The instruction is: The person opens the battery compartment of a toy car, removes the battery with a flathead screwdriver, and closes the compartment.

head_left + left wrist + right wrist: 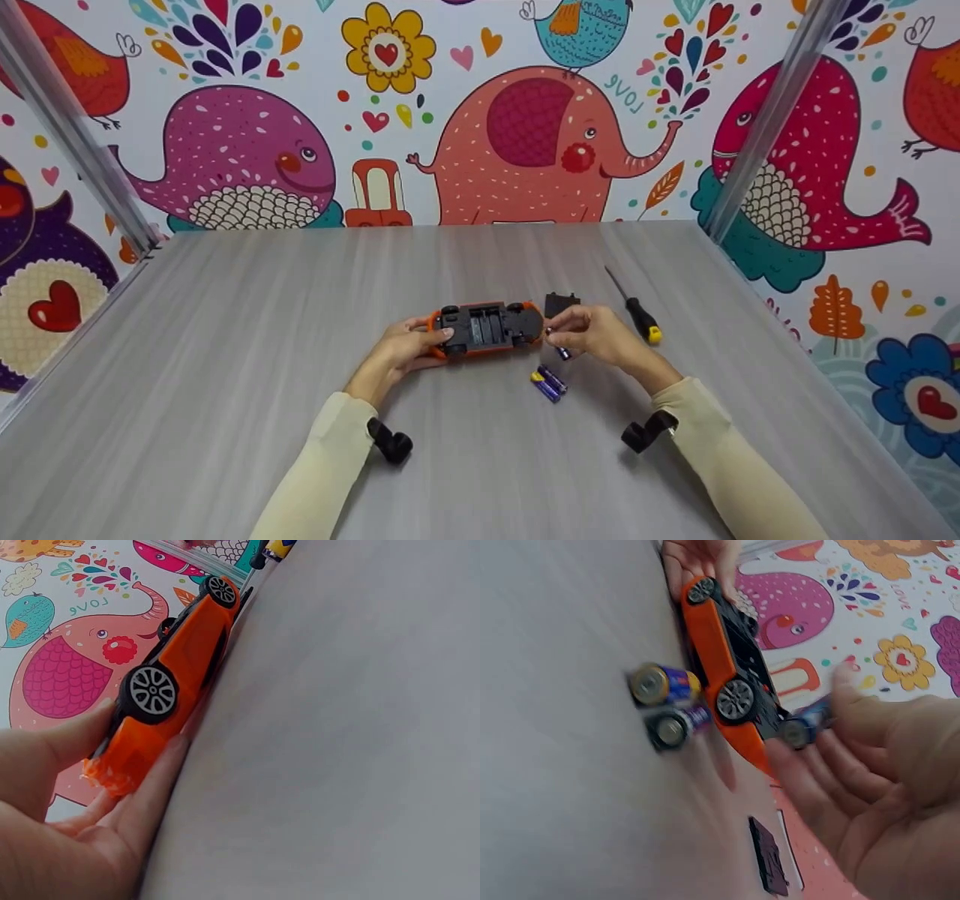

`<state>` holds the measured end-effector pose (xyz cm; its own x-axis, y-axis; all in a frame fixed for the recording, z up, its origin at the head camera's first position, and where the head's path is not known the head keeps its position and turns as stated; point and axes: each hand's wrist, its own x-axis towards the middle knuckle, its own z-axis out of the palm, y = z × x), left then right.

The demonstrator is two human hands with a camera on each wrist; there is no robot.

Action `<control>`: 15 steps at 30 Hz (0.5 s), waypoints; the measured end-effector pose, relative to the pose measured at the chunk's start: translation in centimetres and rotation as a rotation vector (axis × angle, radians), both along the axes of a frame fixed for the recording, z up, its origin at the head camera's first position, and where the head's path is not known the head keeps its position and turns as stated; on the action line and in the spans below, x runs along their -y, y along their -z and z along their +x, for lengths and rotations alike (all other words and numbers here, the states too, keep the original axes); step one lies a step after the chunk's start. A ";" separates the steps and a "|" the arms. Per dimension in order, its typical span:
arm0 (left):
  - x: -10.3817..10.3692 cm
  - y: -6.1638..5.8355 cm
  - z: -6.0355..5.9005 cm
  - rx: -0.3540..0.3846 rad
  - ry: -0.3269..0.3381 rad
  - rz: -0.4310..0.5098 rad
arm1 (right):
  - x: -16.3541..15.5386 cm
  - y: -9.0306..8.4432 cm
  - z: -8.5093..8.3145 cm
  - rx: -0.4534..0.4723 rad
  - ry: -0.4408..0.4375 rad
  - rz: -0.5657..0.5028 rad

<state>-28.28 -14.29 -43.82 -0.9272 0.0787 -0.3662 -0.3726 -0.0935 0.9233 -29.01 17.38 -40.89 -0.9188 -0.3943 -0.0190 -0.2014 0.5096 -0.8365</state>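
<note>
An orange toy car [489, 328] lies upside down mid-table, its black underside and uncovered battery bay facing up. My left hand [429, 341] grips its left end between thumb and fingers; in the left wrist view the car [180, 664] rests against those fingers [154, 787]. My right hand [561, 331] pinches a purple battery [561, 350] just off the car's right end; the right wrist view shows this battery [807, 727] at the fingertips [840, 686], close to the car [718, 652]. Two more batteries [550, 382] lie side by side on the table [666, 703].
A small black cover plate [560, 303] lies just behind the right hand and shows as the cover plate [768, 861] in the right wrist view. A black-and-yellow screwdriver [636, 311] lies to the right. The grey table [225, 337] meets a cartoon-animal wall behind, with metal posts [765, 120] at the corners.
</note>
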 end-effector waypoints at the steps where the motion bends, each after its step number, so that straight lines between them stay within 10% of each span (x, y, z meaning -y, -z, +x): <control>1: 0.0 0.0 0.0 0.003 -0.003 -0.004 | -0.2 0.0 0.0 0.008 -0.014 0.024; 15: -0.1 -0.3 0.1 0.018 -0.001 -0.006 | 0.2 0.8 0.3 0.045 0.013 0.160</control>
<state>-28.18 -14.16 -43.51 -0.9204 0.0753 -0.3836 -0.3894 -0.0888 0.9168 -28.76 17.20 -41.70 -0.9206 -0.3711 -0.1219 -0.1581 0.6394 -0.7524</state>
